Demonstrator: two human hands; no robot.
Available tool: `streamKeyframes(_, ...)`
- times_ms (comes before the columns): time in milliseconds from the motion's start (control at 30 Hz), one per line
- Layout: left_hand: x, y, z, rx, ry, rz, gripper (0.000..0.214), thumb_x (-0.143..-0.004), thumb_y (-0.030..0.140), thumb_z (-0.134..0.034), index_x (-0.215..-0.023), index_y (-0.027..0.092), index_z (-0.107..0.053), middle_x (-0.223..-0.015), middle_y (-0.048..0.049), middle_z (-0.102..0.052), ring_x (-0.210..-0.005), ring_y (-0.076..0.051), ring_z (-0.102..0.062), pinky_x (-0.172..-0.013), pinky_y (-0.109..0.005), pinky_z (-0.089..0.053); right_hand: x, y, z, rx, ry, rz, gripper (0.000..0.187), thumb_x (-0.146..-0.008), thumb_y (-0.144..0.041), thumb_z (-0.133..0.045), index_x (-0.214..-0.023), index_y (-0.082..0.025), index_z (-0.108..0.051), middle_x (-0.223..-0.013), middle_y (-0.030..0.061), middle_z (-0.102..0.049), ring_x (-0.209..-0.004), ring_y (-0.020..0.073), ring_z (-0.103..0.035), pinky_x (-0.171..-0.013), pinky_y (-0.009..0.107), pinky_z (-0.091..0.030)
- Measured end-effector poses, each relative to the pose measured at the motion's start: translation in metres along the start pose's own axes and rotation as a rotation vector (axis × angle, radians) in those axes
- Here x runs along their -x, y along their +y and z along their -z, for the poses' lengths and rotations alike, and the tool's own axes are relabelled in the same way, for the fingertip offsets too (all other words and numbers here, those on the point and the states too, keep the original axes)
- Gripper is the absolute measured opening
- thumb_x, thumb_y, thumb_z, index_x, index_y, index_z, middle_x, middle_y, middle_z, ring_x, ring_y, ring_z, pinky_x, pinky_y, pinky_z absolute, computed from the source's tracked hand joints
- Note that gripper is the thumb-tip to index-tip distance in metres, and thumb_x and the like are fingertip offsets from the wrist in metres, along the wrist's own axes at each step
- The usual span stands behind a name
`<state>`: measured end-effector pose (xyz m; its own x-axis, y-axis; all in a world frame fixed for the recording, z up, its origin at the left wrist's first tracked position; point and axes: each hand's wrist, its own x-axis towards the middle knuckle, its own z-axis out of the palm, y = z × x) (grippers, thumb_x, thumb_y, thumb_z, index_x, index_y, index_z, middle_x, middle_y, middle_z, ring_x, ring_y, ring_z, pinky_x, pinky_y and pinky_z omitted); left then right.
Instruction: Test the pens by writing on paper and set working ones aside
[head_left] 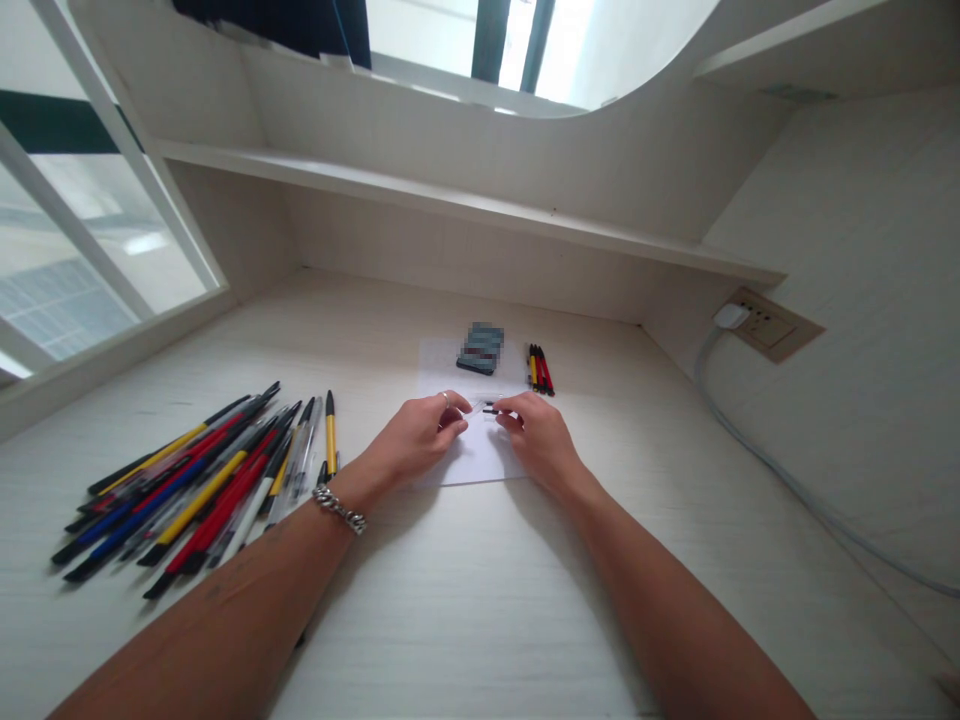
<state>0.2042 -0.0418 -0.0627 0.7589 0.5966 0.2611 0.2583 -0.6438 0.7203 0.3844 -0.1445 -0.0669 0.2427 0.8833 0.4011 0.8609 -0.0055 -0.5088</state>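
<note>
Over a white sheet of paper point(480, 462), my two hands meet fingertip to fingertip. My left hand point(427, 432), with a ring and a chain bracelet on the wrist, pinches a clear pen point(478, 406), which shows only as a short see-through length. My right hand point(536, 430) is closed at the fingertips on a small black pen part point(490, 410) right beside it. Fingers hide most of both pieces, so whether they are joined I cannot tell.
A large pile of pens point(202, 480) in black, yellow, red, blue and clear lies left. Several pens point(540, 370) lie in a row behind my right hand. A dark pixelated object point(481, 348) rests on the paper's far end. A white cable point(757, 450) hangs from the wall socket point(776, 325).
</note>
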Motion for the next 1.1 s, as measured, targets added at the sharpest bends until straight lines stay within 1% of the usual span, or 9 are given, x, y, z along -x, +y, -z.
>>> streamKeyframes(100, 0.000, -0.001, 0.000, 0.014, 0.012, 0.011, 0.020, -0.086, 0.026, -0.055, -0.103, 0.019, -0.062, -0.087, -0.0047, -0.072, -0.078, -0.017, -0.066, -0.072, -0.030, -0.050, -0.003, 0.003, -0.006, 0.099, -0.055, -0.053, 0.022, -0.085, -0.014, -0.058, -0.097, -0.024, -0.073, -0.094, 0.0057, -0.066, -0.083, 0.0167, -0.059, -0.076, 0.028, -0.043)
streamKeyframes(200, 0.000, 0.000, -0.001, -0.002, 0.016, 0.006, 0.018, -0.086, 0.025, -0.054, -0.101, 0.019, -0.062, -0.086, -0.0043, -0.072, -0.077, -0.017, -0.066, -0.072, -0.030, -0.050, -0.004, 0.003, -0.009, 0.169, -0.091, -0.057, 0.020, -0.086, -0.018, -0.058, -0.097, -0.025, -0.074, -0.092, 0.0064, -0.064, -0.083, 0.0178, -0.057, -0.073, 0.028, -0.041)
streamKeyframes(367, 0.000, 0.001, 0.001, -0.024, 0.020, 0.005, 0.017, -0.085, 0.023, -0.055, -0.101, 0.020, -0.062, -0.086, -0.0042, -0.072, -0.078, -0.018, -0.066, -0.072, -0.031, -0.049, -0.005, 0.000, -0.011, 0.197, -0.114, -0.071, 0.016, -0.086, -0.019, -0.057, -0.087, -0.022, -0.073, -0.088, 0.0064, -0.064, -0.080, 0.0175, -0.056, -0.070, 0.028, -0.039)
streamKeyframes(500, 0.000, 0.002, 0.001, -0.032, 0.013, 0.000, 0.018, -0.086, 0.023, -0.054, -0.101, 0.020, -0.062, -0.088, -0.0051, -0.073, -0.080, -0.018, -0.067, -0.073, -0.032, -0.050, -0.002, -0.002, -0.004, 0.113, -0.076, -0.055, 0.014, -0.085, -0.016, -0.056, -0.085, -0.021, -0.069, -0.087, 0.0049, -0.066, -0.081, 0.0168, -0.057, -0.072, 0.027, -0.041)
streamKeyframes(667, 0.001, 0.005, 0.001, -0.039, -0.001, -0.006, 0.019, -0.086, 0.024, -0.054, -0.102, 0.020, -0.064, -0.089, -0.0058, -0.073, -0.080, -0.019, -0.067, -0.074, -0.032, -0.050, 0.002, -0.010, 0.009, -0.115, 0.055, -0.025, 0.012, -0.088, -0.021, -0.054, -0.089, -0.021, -0.066, -0.086, 0.0021, -0.069, -0.076, 0.0157, -0.060, -0.072, 0.027, -0.044)
streamKeyframes(767, 0.001, 0.005, 0.001, -0.043, -0.006, -0.011, 0.020, -0.085, 0.024, -0.055, -0.102, 0.020, -0.065, -0.089, -0.0054, -0.073, -0.079, -0.018, -0.067, -0.073, -0.032, -0.050, 0.004, -0.014, 0.012, -0.180, 0.095, -0.001, 0.011, -0.088, -0.021, -0.055, -0.090, -0.021, -0.066, -0.088, 0.0029, -0.070, -0.078, 0.0163, -0.062, -0.073, 0.027, -0.046)
streamKeyframes(933, 0.001, 0.004, 0.000, -0.056, -0.021, -0.028, 0.020, -0.086, 0.023, -0.054, -0.102, 0.020, -0.066, -0.091, -0.0059, -0.072, -0.080, -0.018, -0.066, -0.074, -0.030, -0.050, 0.006, -0.018, 0.011, -0.189, 0.100, 0.050, 0.012, -0.087, -0.018, -0.057, -0.090, -0.021, -0.068, -0.091, 0.0038, -0.071, -0.084, 0.0171, -0.063, -0.076, 0.028, -0.047)
streamKeyframes(1100, 0.001, 0.007, 0.000, -0.065, -0.025, -0.036, 0.021, -0.085, 0.021, -0.054, -0.102, 0.020, -0.066, -0.091, -0.0055, -0.073, -0.081, -0.018, -0.067, -0.074, -0.030, -0.049, 0.007, -0.020, 0.012, -0.172, 0.053, 0.084, 0.013, -0.087, -0.018, -0.059, -0.092, -0.022, -0.070, -0.093, 0.0041, -0.071, -0.087, 0.0176, -0.064, -0.078, 0.029, -0.047)
